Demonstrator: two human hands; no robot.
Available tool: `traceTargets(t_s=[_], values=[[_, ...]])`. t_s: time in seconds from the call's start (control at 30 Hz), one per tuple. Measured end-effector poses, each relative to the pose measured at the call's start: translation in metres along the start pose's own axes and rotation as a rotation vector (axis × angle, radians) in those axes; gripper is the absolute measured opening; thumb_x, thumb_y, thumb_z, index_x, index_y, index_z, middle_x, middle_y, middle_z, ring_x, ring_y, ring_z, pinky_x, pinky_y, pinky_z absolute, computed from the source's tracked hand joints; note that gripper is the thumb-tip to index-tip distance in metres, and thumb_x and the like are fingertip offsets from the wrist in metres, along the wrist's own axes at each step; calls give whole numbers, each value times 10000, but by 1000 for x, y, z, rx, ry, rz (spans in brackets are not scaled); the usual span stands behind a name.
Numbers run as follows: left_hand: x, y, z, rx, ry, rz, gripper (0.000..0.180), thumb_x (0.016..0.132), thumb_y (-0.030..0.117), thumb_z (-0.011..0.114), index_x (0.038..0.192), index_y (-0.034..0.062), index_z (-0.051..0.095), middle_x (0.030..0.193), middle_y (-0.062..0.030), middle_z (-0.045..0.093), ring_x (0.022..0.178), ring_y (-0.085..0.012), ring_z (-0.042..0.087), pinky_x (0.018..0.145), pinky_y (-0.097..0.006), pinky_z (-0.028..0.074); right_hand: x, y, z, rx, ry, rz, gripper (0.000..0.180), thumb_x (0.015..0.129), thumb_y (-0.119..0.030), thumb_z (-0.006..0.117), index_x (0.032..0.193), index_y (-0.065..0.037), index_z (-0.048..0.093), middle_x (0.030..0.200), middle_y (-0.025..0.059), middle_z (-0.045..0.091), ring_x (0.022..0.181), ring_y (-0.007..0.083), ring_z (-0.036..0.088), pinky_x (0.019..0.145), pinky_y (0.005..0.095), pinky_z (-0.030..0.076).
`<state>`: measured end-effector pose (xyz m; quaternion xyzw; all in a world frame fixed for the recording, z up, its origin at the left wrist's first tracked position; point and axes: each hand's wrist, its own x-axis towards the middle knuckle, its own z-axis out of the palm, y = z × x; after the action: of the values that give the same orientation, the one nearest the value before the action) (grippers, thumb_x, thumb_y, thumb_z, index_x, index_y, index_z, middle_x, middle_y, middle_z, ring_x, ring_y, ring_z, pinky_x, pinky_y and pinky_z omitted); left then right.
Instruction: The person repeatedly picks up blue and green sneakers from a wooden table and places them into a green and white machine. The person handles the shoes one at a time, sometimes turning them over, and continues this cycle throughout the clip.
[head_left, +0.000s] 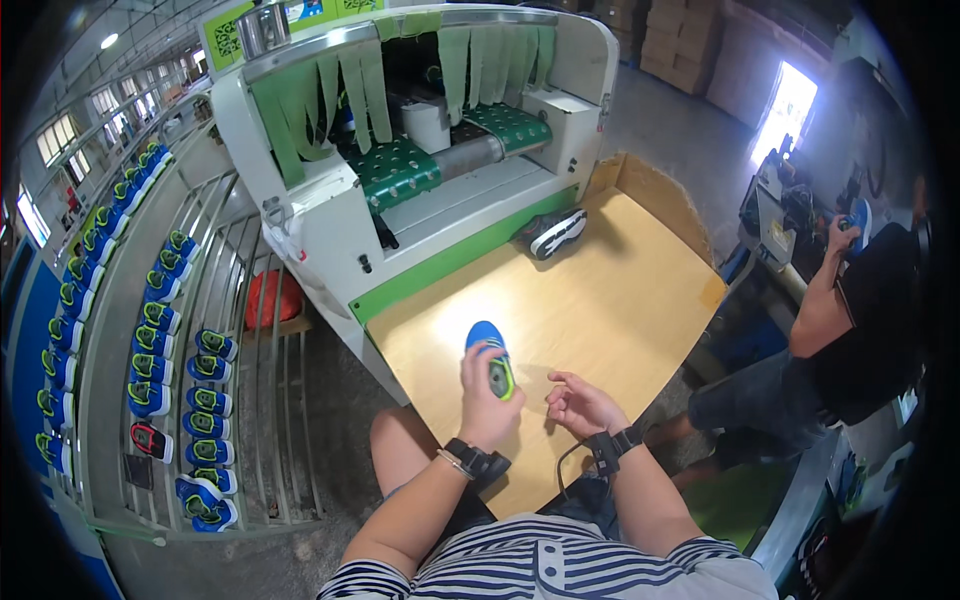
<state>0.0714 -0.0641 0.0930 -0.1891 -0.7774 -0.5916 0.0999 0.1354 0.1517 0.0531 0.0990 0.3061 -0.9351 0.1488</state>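
Observation:
My left hand [487, 396] is wrapped round a blue shoe [484, 332] with a lime-green collar, toe pointing away from me, over the wooden tabletop [610, 290]. To its right, my right hand [582, 405] hovers near the front of the table with fingers partly curled and apart, holding nothing. A dark shoe with a white sole [556, 234] lies tipped on its side at the far edge of the table, against the machine.
Beyond the table stands a white machine [320, 215] with green strip curtains and a green perforated belt [400, 178]. Racks of blue shoes [150, 370] fill the left side. At right, a co-worker [860, 320] holds a blue shoe. Cardboard [668, 190] edges the table's far right.

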Motion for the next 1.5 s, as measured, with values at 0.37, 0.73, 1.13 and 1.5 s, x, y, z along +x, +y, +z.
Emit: traceTargets(t_s=[0.37, 0.73, 1.13, 1.5], values=[[30, -39, -37, 342, -9, -68, 639, 740, 127, 729, 1330, 116, 484, 1467, -197, 341, 1425, -485, 255, 1181, -569, 255, 107, -77, 63, -1381, 174, -216, 452, 948, -193, 659, 1319, 41, 549, 1230, 185, 667, 1087, 272, 670, 959, 357, 530], [28, -47, -32, 360, -11, -29, 633, 738, 112, 731, 1320, 130, 483, 1451, -211, 347, 1424, -504, 255, 1171, -585, 254, 194, -128, 32, -1773, 966, -472, 639, 899, -529, 658, 1287, -43, 513, 1339, 189, 509, 1282, 381, 456, 1049, 550, 368], [30, -40, -32, 405, -15, -41, 608, 743, 159, 729, 1306, 164, 499, 1464, -169, 356, 1432, -473, 282, 1169, -546, 287, 178, -154, -22, -1068, 501, -589, 681, 692, -32, 633, 1360, -96, 516, 1247, 127, 529, 1104, 245, 561, 925, 346, 499], [27, -39, -35, 360, -8, -31, 664, 739, 170, 745, 1342, 190, 467, 1460, -169, 369, 1450, -448, 267, 1145, -561, 316, 20, -6, 68, -1564, 243, -527, 688, 798, -113, 758, 1406, -61, 439, 1298, 200, 450, 1254, 371, 457, 1094, 428, 386]])
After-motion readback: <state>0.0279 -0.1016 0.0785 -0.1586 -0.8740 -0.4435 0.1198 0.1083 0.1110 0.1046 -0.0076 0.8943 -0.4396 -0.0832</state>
